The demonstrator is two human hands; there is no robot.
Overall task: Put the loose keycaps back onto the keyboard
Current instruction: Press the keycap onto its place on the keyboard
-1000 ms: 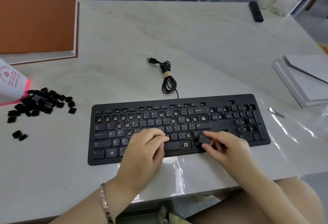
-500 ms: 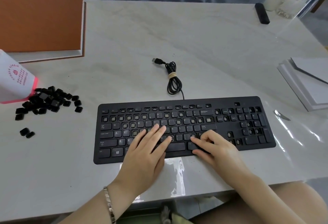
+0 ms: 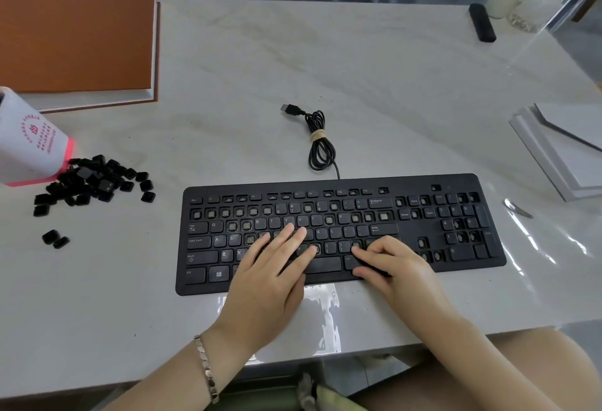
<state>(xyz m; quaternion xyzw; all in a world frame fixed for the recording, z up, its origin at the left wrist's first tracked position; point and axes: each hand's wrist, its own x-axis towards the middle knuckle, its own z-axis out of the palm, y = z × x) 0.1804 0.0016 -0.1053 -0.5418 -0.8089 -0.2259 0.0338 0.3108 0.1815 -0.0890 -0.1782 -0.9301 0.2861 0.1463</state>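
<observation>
Pale marble-look table [image 3: 325, 68], with blue cloth behind its far edge. One view, from the head camera.

Item: black keyboard [image 3: 407, 182], lying flat at the near middle of the table. Many sockets are bare along the number row and in the number pad.

Item: its cable [image 3: 321, 146], coiled and tied, lying just beyond the keyboard's far edge with the plug loose on the table.

Item: loose keycaps [image 3: 94, 182], a black heap to the left of the keyboard and apart from it. They lie at the mouth of a white cup [image 3: 29, 146] with a red rim, tipped on its side. Two more caps [image 3: 55, 238] lie nearer, separate from the heap.

Item: left hand [image 3: 270, 277], fingers straight and together, resting flat on the middle letter rows and gripping nothing. A metal bracelet [image 3: 205, 368] is on the wrist.

Item: right hand [image 3: 397, 267], fingers reaching forward, tips pressing on the lower rows right of the space bar, thumb at the near edge. It grips nothing I can see. Whether a cap lies under the fingertips cannot be told.

Item: brown folder [image 3: 75, 39] at the far left, a stack of white sheets [image 3: 563, 149] at the right, and a small metal tool [image 3: 518, 208] just beside the keyboard's right end.
</observation>
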